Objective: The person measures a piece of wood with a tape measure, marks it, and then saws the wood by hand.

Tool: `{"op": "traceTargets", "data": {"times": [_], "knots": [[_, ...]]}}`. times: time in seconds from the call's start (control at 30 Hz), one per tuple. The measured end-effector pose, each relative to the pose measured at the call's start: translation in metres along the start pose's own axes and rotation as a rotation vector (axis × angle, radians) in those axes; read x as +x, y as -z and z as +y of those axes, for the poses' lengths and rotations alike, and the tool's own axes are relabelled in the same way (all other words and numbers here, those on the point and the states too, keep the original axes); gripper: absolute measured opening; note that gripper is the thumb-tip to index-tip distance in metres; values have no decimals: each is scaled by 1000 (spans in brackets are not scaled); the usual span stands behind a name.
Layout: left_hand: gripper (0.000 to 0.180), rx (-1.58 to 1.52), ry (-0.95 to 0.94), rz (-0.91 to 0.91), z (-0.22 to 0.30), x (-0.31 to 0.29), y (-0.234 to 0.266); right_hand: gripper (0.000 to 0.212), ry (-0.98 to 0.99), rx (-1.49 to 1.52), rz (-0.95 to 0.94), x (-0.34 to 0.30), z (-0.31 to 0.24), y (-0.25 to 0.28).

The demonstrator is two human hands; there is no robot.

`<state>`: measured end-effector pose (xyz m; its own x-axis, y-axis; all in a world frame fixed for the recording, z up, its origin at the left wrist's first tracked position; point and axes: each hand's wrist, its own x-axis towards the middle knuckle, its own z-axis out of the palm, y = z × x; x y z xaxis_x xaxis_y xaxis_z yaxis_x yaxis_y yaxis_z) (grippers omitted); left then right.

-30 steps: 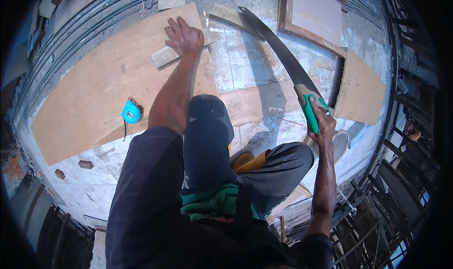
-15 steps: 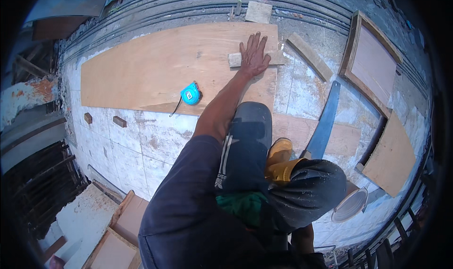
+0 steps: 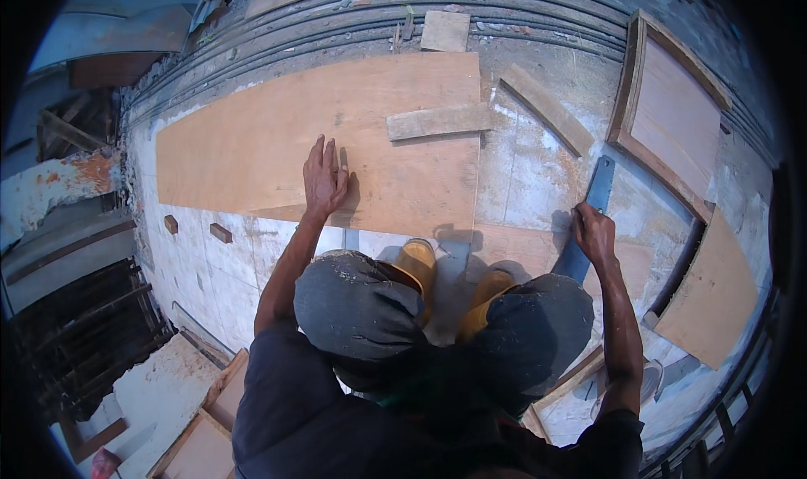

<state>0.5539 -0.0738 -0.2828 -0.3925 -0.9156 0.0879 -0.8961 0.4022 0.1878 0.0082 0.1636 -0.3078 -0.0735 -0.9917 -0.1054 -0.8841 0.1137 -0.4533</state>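
Sheet (image 3: 252, 143) — left to centre, beyond the boots (image 3: 418, 260). Left hand (image 3: 324, 181) over it, fingers straight, slightly parted; hold hidden. Right hand (image 3: 595, 234) — fingers curled over saw (image 3: 600, 185); grip cannot be told. Step, judged: handling sheet and saw; lifting saw calls for clearing the right knee (image 3: 538, 315). Strip (image 3: 433, 122) across sheet's right end; frame (image 3: 630, 76) far right.

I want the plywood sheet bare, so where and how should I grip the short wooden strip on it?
Probably mid-length on the wooden strip, coming from above, thumb on the near long edge and fingers on the far one: it lies flat, running crosswise on the plywood sheet, and looks narrower than the left hand.
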Motion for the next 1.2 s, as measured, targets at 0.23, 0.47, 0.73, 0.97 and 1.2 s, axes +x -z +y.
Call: {"op": "traceTargets", "data": {"times": [0.23, 0.47, 0.73, 0.97, 1.2], "knots": [[95, 7, 75, -319, -22, -25, 29, 16, 234, -226, -12, 135, -58, 33], [92, -143, 211, -300, -14, -36, 11, 18, 700, -257, -242, 148, -93, 6], [71, -793, 202, -680, 51, -20, 39, 28, 244, 301, 61, 149, -145, -23], [72, -938, -117, -967, 132, 4, 13, 53, 290, 454, -204, 126, -190, -41], [63, -960, -124, -1017, 143, 11, 14, 66, 280, -115, 229, 186, -152, -41]]}}
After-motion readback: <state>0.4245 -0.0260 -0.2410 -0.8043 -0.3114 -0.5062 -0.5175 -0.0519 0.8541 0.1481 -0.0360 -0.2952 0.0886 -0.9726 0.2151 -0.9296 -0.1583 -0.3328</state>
